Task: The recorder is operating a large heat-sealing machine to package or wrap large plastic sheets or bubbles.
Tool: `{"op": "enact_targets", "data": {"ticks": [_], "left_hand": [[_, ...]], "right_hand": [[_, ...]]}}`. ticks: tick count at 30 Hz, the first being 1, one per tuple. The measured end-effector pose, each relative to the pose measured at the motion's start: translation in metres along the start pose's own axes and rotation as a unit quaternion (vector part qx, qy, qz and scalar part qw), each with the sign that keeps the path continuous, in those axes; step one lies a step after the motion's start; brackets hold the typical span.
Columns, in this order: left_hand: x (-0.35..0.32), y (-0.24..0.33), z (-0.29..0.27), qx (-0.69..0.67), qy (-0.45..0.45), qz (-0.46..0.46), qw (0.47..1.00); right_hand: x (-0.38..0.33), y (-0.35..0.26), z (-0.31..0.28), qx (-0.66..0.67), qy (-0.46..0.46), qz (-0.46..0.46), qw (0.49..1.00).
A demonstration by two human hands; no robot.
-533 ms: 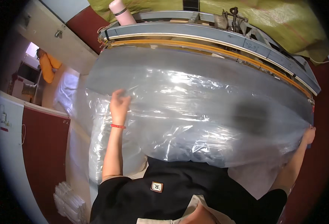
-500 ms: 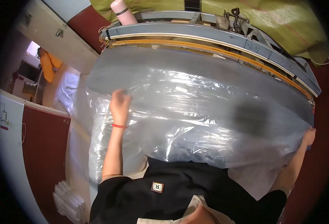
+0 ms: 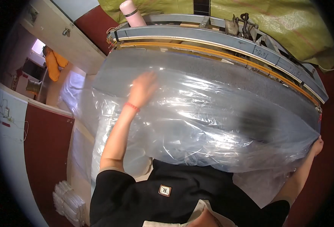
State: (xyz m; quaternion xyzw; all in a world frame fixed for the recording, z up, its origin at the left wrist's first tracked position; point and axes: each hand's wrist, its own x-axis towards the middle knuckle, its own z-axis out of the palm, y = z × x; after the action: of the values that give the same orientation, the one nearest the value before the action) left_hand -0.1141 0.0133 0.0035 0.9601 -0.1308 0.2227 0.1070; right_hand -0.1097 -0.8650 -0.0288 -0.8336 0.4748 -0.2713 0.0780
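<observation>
A wide sheet of clear plastic film (image 3: 197, 102) lies in shiny wrinkles over the grey table (image 3: 144, 56) before me and hangs down toward my body. Over the film's left part is my left hand (image 3: 143, 87), blurred by motion, its fingers stretched out and nothing seen in them. Whether the palm presses on the film, I cannot tell. At the table's right edge my right hand (image 3: 317, 146) is closed on the film's corner, and the film runs in taut creases toward it.
A grey metal sealing bar (image 3: 212, 36) with an orange strip (image 3: 197, 47) spans the far side. Behind it stand a pink bottle (image 3: 132, 14) and a metal clamp (image 3: 244, 24). At the lower left lies a stack of folded plastic (image 3: 69, 204). An open door (image 3: 61, 34) stands at the left.
My left hand has swept away from me and to the right across the film, its fingers now extended. The right hand keeps its hold at the corner. The view has shifted slightly.
</observation>
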Motion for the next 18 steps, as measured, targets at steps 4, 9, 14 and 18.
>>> {"op": "enact_targets", "data": {"ticks": [4,9,14,18], "left_hand": [[0.022,-0.005,0.009,0.059,0.074,-0.103,0.990],[0.035,-0.008,0.021,0.003,0.131,-0.254,0.958],[0.031,-0.021,0.022,-0.026,0.103,-0.170,0.980],[0.034,-0.022,0.010,-0.035,0.101,-0.164,0.981]], "right_hand": [[0.015,0.029,0.012,0.208,-0.008,0.000,0.978],[0.019,0.057,-0.001,0.348,0.001,-0.011,0.937],[0.015,0.064,-0.016,0.418,0.003,-0.020,0.908],[0.002,0.034,-0.027,0.351,0.048,-0.011,0.935]]}}
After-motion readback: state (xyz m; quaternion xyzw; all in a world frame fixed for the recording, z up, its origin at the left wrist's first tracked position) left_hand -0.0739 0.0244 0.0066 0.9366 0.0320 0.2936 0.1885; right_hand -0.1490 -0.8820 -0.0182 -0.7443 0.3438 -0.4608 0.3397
